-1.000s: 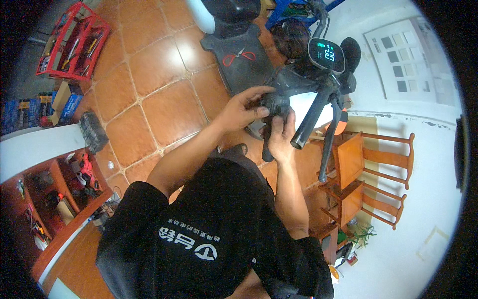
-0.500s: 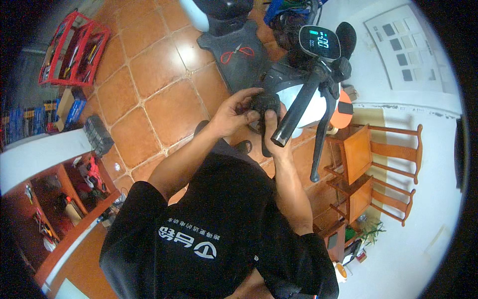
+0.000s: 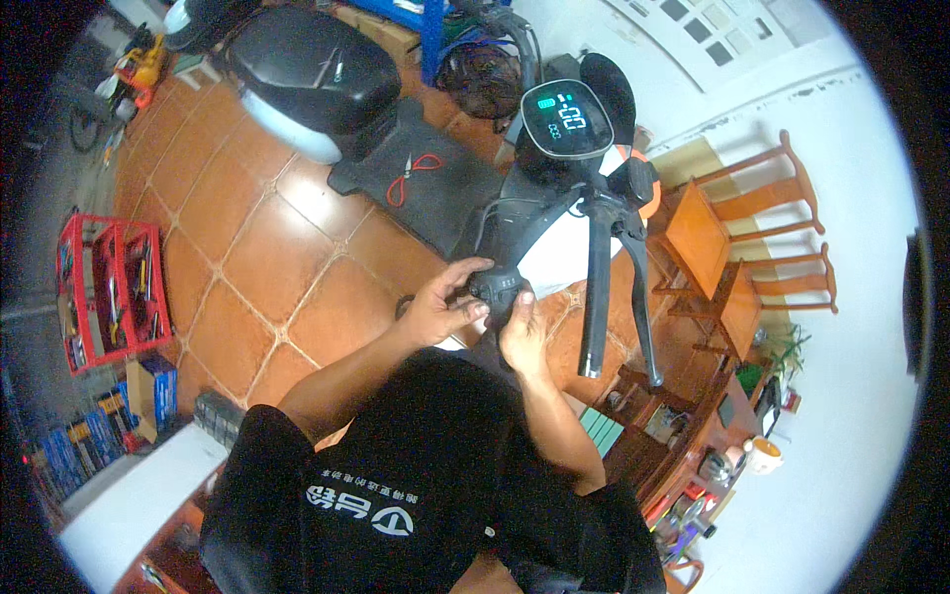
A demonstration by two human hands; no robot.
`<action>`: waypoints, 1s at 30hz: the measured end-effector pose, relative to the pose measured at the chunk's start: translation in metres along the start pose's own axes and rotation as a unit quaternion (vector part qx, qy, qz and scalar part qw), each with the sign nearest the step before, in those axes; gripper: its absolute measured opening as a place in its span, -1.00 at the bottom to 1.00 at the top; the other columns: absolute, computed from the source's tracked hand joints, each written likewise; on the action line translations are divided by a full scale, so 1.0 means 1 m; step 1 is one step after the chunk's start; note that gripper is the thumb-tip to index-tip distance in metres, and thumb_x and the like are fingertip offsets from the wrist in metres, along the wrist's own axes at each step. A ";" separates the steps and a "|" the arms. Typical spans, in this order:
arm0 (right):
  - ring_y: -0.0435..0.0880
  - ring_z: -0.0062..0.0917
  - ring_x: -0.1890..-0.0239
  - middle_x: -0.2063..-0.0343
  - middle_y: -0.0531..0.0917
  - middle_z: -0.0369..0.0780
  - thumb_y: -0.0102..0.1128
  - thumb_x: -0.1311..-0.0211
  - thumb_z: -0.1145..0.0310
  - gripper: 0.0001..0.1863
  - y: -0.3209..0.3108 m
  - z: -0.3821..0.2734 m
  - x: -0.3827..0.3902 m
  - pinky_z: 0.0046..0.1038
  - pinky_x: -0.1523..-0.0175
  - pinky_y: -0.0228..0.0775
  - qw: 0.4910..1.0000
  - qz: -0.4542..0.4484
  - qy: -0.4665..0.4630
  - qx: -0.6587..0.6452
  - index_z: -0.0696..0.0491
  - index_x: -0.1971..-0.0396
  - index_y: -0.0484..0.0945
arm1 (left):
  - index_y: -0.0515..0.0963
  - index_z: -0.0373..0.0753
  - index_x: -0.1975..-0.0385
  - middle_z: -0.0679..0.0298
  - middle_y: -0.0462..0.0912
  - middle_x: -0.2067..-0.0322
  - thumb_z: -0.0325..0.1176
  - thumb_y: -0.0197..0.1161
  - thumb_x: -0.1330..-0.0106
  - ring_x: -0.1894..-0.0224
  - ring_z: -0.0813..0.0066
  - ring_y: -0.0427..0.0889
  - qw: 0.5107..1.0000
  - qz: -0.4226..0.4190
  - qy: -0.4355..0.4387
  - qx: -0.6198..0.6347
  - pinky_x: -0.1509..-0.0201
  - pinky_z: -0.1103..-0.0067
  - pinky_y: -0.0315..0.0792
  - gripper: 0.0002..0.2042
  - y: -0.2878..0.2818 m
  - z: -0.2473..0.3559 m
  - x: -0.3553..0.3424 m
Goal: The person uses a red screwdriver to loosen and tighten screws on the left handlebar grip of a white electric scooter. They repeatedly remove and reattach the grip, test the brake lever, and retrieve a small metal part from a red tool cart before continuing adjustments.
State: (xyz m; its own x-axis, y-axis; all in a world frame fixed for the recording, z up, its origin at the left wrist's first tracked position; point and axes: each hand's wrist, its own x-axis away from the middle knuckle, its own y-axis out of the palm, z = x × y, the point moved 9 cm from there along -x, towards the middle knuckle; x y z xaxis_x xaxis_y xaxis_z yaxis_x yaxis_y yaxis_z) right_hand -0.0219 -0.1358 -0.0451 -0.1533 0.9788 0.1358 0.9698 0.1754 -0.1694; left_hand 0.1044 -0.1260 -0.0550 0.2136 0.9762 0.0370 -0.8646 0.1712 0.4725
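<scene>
Between my two hands is a black switch housing (image 3: pixel 498 286) with small markings or buttons on its face. My left hand (image 3: pixel 442 303) grips its left side, fingers above and thumb below. My right hand (image 3: pixel 522 332) holds its right side, the thumb pressed to its edge. Just right of my hands is the scooter's handlebar grip (image 3: pixel 596 297), with a black brake lever (image 3: pixel 641 317) beside it. The lit display (image 3: pixel 567 119) sits beyond, at the bar's middle. Red-handled scissors (image 3: pixel 408 181) lie on the scooter's dark footboard (image 3: pixel 381 213).
The black scooter seat (image 3: pixel 312 74) is at the upper left. A red tool rack (image 3: pixel 114 292) and blue boxes (image 3: pixel 84 450) stand on the left. Wooden chairs (image 3: pixel 698 252) are at the right by the white wall. A cluttered desk (image 3: pixel 717 465) is at the lower right.
The view has swung, bringing the scooter seat into sight and shifting the handlebar leftward in the picture. The housing stays in both hands, and its marked face now shows.
</scene>
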 end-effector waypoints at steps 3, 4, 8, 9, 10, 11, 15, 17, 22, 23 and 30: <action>0.56 -0.43 0.14 0.22 0.60 -0.13 -0.42 -0.43 -0.03 -0.40 0.005 -0.002 0.005 -0.42 0.02 0.37 0.999 0.048 -0.001 -0.019 0.19 0.01 0.43 | 0.24 -0.22 -0.21 0.25 0.37 -0.09 -0.50 0.31 -0.13 -0.15 0.47 0.34 0.998 -0.052 -0.038 0.029 -0.15 0.53 0.33 -0.39 -0.005 -0.009 -0.004; 0.56 -0.43 0.14 0.23 0.60 -0.13 -0.42 -0.43 -0.03 -0.41 0.006 -0.004 0.008 -0.42 0.02 0.37 0.998 0.055 0.001 -0.021 0.19 0.02 0.44 | 0.25 -0.21 -0.21 0.26 0.33 -0.14 -0.52 0.31 -0.12 -0.17 0.47 0.32 0.996 -0.053 -0.066 0.043 -0.17 0.52 0.33 -0.39 -0.007 -0.012 -0.002; 0.55 -0.49 0.17 0.22 0.57 -0.16 -0.43 -0.42 -0.08 -0.37 0.007 -0.002 0.008 -0.46 0.05 0.39 0.998 0.056 -0.026 -0.014 0.21 0.02 0.39 | 0.25 -0.22 -0.21 0.27 0.31 -0.15 -0.55 0.31 -0.11 -0.16 0.48 0.33 0.995 -0.080 -0.040 0.034 -0.15 0.51 0.36 -0.39 -0.005 -0.003 -0.006; 0.55 -0.51 0.17 0.21 0.56 -0.18 -0.44 -0.41 -0.11 -0.34 0.008 0.001 0.008 -0.49 0.06 0.40 0.998 0.047 -0.033 -0.015 0.22 0.00 0.37 | 0.26 -0.22 -0.20 0.27 0.31 -0.15 -0.56 0.30 -0.11 -0.16 0.48 0.33 0.994 -0.086 -0.055 0.035 -0.14 0.51 0.37 -0.39 -0.004 -0.005 -0.006; 0.54 -0.49 0.16 0.21 0.57 -0.16 -0.42 -0.41 -0.09 -0.37 0.005 0.002 0.012 -0.46 0.04 0.39 0.998 0.053 -0.045 0.005 0.21 0.01 0.38 | 0.26 -0.22 -0.20 0.27 0.32 -0.15 -0.56 0.30 -0.11 -0.15 0.48 0.34 0.993 -0.093 -0.062 0.041 -0.13 0.51 0.38 -0.39 -0.003 -0.009 -0.006; 0.53 -0.46 0.15 0.22 0.57 -0.15 -0.40 -0.41 -0.06 -0.39 0.007 -0.009 0.013 -0.43 0.02 0.37 0.996 0.057 -0.059 0.021 0.21 0.02 0.40 | 0.26 -0.22 -0.20 0.26 0.32 -0.15 -0.56 0.30 -0.11 -0.14 0.48 0.35 0.992 -0.097 -0.067 0.043 -0.12 0.51 0.39 -0.40 -0.003 -0.010 -0.007; 0.52 -0.43 0.13 0.21 0.57 -0.13 -0.38 -0.41 -0.05 -0.40 0.007 -0.011 0.015 -0.39 -0.02 0.35 0.997 0.042 -0.062 0.022 0.20 0.03 0.41 | 0.26 -0.24 -0.19 0.23 0.36 -0.11 -0.55 0.30 -0.11 -0.10 0.46 0.40 0.993 -0.090 -0.065 0.031 -0.10 0.52 0.40 -0.40 0.001 -0.005 -0.005; 0.53 -0.43 0.13 0.21 0.58 -0.13 -0.41 -0.42 -0.05 -0.40 0.004 0.002 0.015 -0.39 -0.01 0.36 0.997 0.038 -0.034 -0.050 0.19 0.03 0.41 | 0.25 -0.25 -0.20 0.22 0.38 -0.10 -0.56 0.30 -0.11 -0.08 0.45 0.42 0.995 -0.082 -0.054 0.015 -0.10 0.52 0.40 -0.40 0.003 0.000 -0.002; 0.55 -0.41 0.15 0.24 0.60 -0.12 -0.47 -0.43 -0.04 -0.38 0.000 0.010 0.016 -0.39 0.01 0.37 0.997 0.038 -0.007 -0.061 0.20 0.05 0.43 | 0.25 -0.24 -0.19 0.23 0.37 -0.12 -0.55 0.31 -0.10 -0.15 0.41 0.38 0.996 -0.085 -0.021 -0.024 -0.15 0.50 0.35 -0.39 0.004 0.000 -0.003; 0.56 -0.41 0.15 0.25 0.60 -0.11 -0.49 -0.43 -0.03 -0.38 0.000 0.008 0.016 -0.39 0.01 0.37 0.997 0.043 -0.005 -0.063 0.20 0.06 0.43 | 0.25 -0.24 -0.19 0.23 0.37 -0.13 -0.55 0.31 -0.10 -0.15 0.41 0.37 0.996 -0.085 -0.026 -0.016 -0.17 0.50 0.34 -0.39 0.005 -0.001 -0.002; 0.57 -0.38 0.18 0.27 0.60 -0.09 -0.49 -0.44 0.00 -0.38 0.005 0.004 0.015 -0.40 0.04 0.37 0.996 0.080 -0.017 -0.036 0.22 0.10 0.46 | 0.19 -0.28 -0.21 0.15 0.43 -0.01 -0.56 0.21 -0.22 0.12 0.49 0.52 0.988 -0.152 0.017 -0.005 0.27 0.58 0.56 -0.45 0.011 0.021 -0.011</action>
State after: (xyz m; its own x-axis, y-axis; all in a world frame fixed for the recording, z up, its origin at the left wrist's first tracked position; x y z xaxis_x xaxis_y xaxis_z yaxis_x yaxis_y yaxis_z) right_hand -0.0202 -0.1201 -0.0475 -0.0004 0.9969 0.0788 0.9932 0.0095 -0.1156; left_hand 0.1021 -0.1374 -0.0318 0.4488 0.8833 -0.1356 -0.7668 0.4586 0.4491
